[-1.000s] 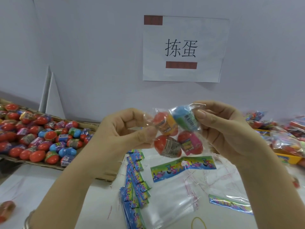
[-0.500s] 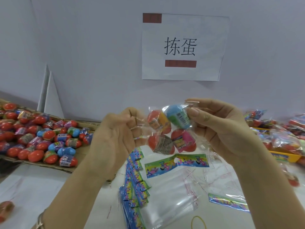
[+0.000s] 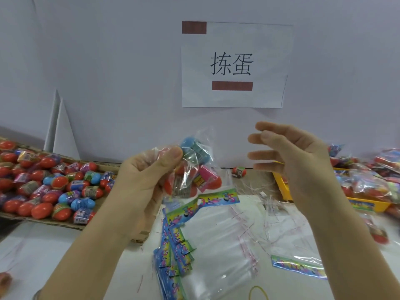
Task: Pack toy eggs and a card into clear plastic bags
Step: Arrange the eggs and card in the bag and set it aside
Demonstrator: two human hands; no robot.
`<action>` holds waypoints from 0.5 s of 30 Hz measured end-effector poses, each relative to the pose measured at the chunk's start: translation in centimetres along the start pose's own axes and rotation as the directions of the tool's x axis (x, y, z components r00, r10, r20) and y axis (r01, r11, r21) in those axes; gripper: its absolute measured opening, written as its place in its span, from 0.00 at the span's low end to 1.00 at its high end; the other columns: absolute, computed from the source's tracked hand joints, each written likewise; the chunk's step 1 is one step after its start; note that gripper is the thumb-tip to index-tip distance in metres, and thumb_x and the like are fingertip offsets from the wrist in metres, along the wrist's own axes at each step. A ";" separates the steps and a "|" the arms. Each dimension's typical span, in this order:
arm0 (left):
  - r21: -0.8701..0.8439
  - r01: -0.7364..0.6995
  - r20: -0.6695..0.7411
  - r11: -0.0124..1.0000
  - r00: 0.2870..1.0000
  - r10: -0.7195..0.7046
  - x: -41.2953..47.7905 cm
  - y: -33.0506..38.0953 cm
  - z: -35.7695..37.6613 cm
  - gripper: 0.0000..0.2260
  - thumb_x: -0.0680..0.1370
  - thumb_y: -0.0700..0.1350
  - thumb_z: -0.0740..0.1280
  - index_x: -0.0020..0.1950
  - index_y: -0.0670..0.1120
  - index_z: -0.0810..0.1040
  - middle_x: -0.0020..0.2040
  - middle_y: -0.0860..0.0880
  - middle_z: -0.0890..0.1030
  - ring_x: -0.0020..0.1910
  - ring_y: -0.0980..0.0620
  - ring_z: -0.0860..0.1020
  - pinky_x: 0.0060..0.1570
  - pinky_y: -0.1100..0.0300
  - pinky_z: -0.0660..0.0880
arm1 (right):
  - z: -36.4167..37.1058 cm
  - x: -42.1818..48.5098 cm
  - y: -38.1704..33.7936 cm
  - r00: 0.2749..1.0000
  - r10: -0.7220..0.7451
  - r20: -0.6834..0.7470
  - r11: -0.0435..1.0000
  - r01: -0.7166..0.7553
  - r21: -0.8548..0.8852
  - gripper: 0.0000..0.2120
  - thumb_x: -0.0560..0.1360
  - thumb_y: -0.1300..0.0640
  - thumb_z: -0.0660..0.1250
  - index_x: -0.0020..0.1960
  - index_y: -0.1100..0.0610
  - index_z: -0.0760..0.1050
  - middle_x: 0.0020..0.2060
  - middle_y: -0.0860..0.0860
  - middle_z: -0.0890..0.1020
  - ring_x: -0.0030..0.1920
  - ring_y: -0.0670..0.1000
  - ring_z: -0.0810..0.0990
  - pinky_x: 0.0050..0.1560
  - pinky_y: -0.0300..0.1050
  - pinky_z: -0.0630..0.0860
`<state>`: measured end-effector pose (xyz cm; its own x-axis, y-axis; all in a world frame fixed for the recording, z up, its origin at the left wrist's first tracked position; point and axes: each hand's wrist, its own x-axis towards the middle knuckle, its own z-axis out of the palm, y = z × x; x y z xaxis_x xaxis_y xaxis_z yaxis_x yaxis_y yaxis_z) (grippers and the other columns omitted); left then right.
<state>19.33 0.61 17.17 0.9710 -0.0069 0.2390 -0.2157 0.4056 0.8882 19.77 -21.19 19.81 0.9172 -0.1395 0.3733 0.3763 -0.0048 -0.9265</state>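
My left hand [image 3: 145, 176] is closed on a clear plastic bag [image 3: 192, 165] holding several toy eggs, among them a blue one [image 3: 191, 148] and a pink-wrapped one [image 3: 205, 177]. The bag hangs above the table in the middle of the view. To its right, my right hand [image 3: 290, 156] is apart from the bag, its fingers spread and blurred, holding nothing. Below lie empty clear bags with colourful header cards [image 3: 214, 200], fanned in a stack [image 3: 173, 252].
A cardboard tray [image 3: 65, 221] of loose red, blue and pink toy eggs sits at the left. A yellow bin [image 3: 368, 204] with packed bags stands at the right. One egg [image 3: 239, 171] lies by the wall. A rubber band [image 3: 258, 293] lies at the front.
My right hand has let go of the bag and moved up and to the right with fingers spread. The bag now hangs from my left hand alone, shifted left.
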 end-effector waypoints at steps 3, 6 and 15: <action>-0.006 0.004 0.075 1.000 0.997 -0.003 -0.3 -0.1 0.4 0.13 0.56 0.52 0.78 0.34 0.47 0.86 0.31 0.49 0.84 0.28 0.57 0.81 0.28 0.66 0.78 | 0.9 -0.1 0.3 0.975 0.049 0.217 0.994 -0.027 -0.107 0.05 0.74 0.57 0.69 0.45 0.50 0.84 0.40 0.50 0.86 0.36 0.49 0.84 0.36 0.40 0.81; -0.016 0.012 0.099 1.000 0.995 -0.010 -0.5 -0.2 0.9 0.09 0.58 0.50 0.73 0.33 0.47 0.86 0.32 0.49 0.84 0.29 0.57 0.82 0.28 0.66 0.78 | 1.4 -0.3 0.4 0.916 0.067 0.397 0.994 -0.027 -0.104 0.08 0.66 0.48 0.72 0.43 0.48 0.85 0.39 0.48 0.86 0.37 0.46 0.84 0.36 0.37 0.80; 0.072 -0.004 0.100 0.997 0.995 -0.003 -0.7 0.2 1.1 0.09 0.59 0.49 0.72 0.36 0.49 0.87 0.34 0.48 0.85 0.31 0.55 0.83 0.28 0.64 0.78 | 1.2 -0.4 0.2 0.918 0.002 0.398 0.983 0.070 -0.167 0.10 0.65 0.48 0.71 0.42 0.53 0.83 0.36 0.50 0.86 0.34 0.48 0.83 0.36 0.40 0.80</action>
<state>18.49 -0.27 17.57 0.9565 -0.0998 0.2740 -0.2262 0.3388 0.9132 19.61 -19.94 19.47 0.8944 0.2656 0.3597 0.4126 -0.1799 -0.8930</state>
